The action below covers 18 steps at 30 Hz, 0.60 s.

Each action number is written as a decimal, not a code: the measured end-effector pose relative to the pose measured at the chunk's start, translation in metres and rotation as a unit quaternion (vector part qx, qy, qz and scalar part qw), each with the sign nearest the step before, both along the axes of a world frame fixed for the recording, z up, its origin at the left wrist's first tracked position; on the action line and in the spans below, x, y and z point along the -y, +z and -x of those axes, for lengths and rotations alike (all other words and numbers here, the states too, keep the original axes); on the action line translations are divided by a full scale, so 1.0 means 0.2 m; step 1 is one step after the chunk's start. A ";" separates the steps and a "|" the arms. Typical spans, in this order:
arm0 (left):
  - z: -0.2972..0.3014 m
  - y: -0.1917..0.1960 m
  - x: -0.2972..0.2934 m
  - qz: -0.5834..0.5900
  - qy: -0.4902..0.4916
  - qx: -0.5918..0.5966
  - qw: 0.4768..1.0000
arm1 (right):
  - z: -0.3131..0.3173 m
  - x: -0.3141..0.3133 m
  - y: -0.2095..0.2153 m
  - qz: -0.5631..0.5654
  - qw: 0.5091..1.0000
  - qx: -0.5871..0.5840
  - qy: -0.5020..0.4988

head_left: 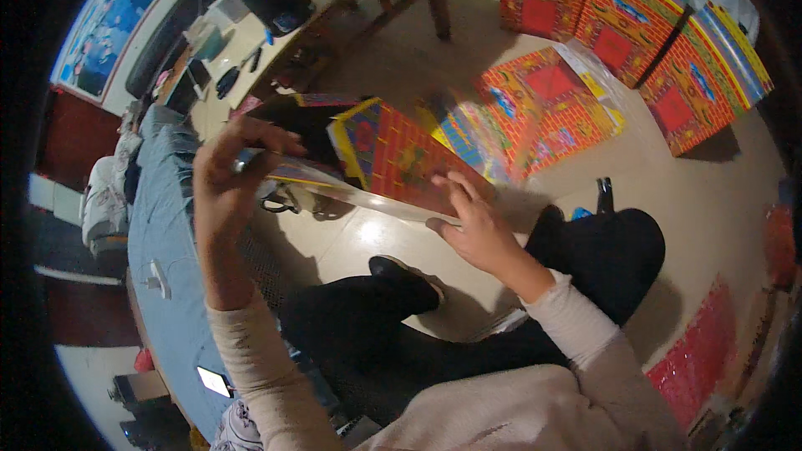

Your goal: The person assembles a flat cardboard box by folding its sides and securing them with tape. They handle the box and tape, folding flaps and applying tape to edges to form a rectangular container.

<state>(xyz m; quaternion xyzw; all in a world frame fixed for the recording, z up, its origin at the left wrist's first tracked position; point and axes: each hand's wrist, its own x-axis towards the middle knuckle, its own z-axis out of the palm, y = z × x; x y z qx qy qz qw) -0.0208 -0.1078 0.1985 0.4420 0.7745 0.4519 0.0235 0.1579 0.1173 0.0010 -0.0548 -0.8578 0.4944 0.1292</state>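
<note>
Across my lap, tilted, is a folded cardboard piece (409,159) printed with red bricks and a blue-yellow end panel. A shiny clear strip (359,196), which looks like tape, runs along its near edge. My left hand (234,159) is raised at the strip's left end, fingers curled and pinching it. At the other end my right hand (484,234) grips the cardboard's edge, its thumb by the strip and its fingers spread on the brick face. Part of the cardboard's far side is hidden.
Similar printed cardboard (543,108) lies on the floor ahead, and several printed boxes (614,25) stand at the far right. A cluttered table (334,0) is at the far left. Beside me is a blue-covered bed (159,217) with a phone (215,382). Red plastic sheeting (697,351) lies at right.
</note>
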 end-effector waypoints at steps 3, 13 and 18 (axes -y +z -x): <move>0.08 -0.02 0.08 -0.003 -0.003 0.001 1.000 | -0.06 0.03 -0.27 -0.022 0.995 0.099 0.021; -0.09 0.03 0.05 -0.037 -0.012 0.056 0.998 | -0.12 0.15 -0.72 0.063 0.954 0.293 0.020; -0.29 -0.01 -0.12 0.092 -0.046 -0.137 0.985 | -0.23 0.13 -1.01 0.057 0.974 0.214 0.038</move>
